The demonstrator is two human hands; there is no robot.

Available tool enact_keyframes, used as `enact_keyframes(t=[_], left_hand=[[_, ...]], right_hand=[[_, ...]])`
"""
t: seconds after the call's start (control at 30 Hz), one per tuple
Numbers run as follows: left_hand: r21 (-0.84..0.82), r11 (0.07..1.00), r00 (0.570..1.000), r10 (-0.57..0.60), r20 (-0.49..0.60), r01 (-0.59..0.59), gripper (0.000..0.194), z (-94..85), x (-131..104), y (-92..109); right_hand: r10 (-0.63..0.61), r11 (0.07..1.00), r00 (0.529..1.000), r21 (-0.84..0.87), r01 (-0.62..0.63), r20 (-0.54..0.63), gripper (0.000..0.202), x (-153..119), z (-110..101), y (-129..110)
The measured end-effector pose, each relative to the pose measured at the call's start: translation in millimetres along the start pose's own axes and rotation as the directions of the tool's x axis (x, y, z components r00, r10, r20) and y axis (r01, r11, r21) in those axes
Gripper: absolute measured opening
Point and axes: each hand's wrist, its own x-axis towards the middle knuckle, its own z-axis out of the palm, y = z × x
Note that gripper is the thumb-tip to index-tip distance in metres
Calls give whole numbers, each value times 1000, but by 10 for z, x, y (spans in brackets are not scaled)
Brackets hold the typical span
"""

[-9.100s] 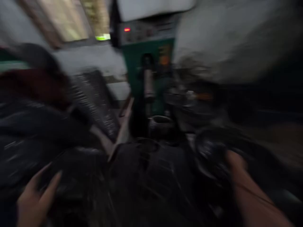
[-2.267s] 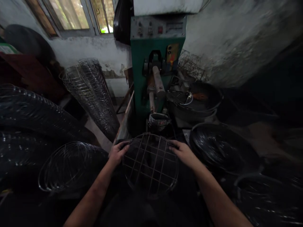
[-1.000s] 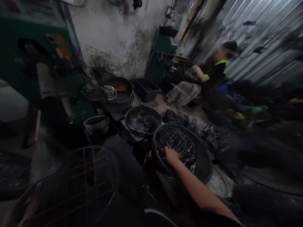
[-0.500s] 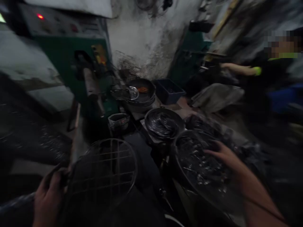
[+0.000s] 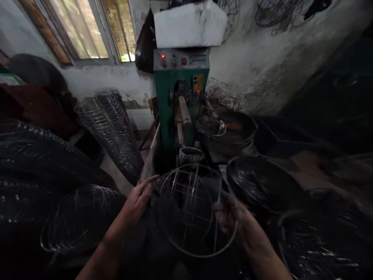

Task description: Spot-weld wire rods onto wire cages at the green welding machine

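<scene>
A round wire grid (image 5: 186, 202) is held low in the middle of the view, in front of the green machine (image 5: 180, 101), and a larger wire ring (image 5: 217, 249) is seen overlapping its lower right part. The left hand (image 5: 138, 200) is laid against the grid's left rim, fingers curled over the wire in a light grasp. The right hand (image 5: 237, 223) is blurred; it appears closed on the ring or the grid's right edge, but which wire is pinched cannot be told.

The grid is judged light and fairly stiff, being thin crossed wires welded inside a hoop, though it would likely flex or twist if pulled from one side only. Bare wire is smooth and may slip, and cut ends could snag skin. The outer hoop, gripped at opposite sides, looks the soundest place to hold; the thin inner wires are better left alone.

Stacked wire cages (image 5: 112, 128) lean at the left, with another pile (image 5: 78, 217) just beside the left forearm. A dark basin (image 5: 262, 182) of coiled wire stands just right of the grid, and a further basin (image 5: 233, 132) lies behind it. A small tin (image 5: 190, 154) sits between grid and machine. Room for the grid is thus tight on both sides.
</scene>
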Motion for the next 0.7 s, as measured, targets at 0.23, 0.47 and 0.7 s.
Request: enact_keyframes(t=[0.23, 0.47, 0.7], left_hand=[[334, 941, 985, 3, -172, 55, 46, -41, 52, -319], [409, 911, 991, 2, -134, 53, 43, 44, 68, -457], [415, 909, 974, 123, -193, -33, 28, 64, 71, -213]], right_hand=[[259, 927, 948, 229, -298, 187, 64, 104, 303, 12], [-30, 941, 999, -338, 23, -15, 47, 215, 158, 60], [-151, 839, 989, -528, 132, 8, 47, 258, 181, 131]])
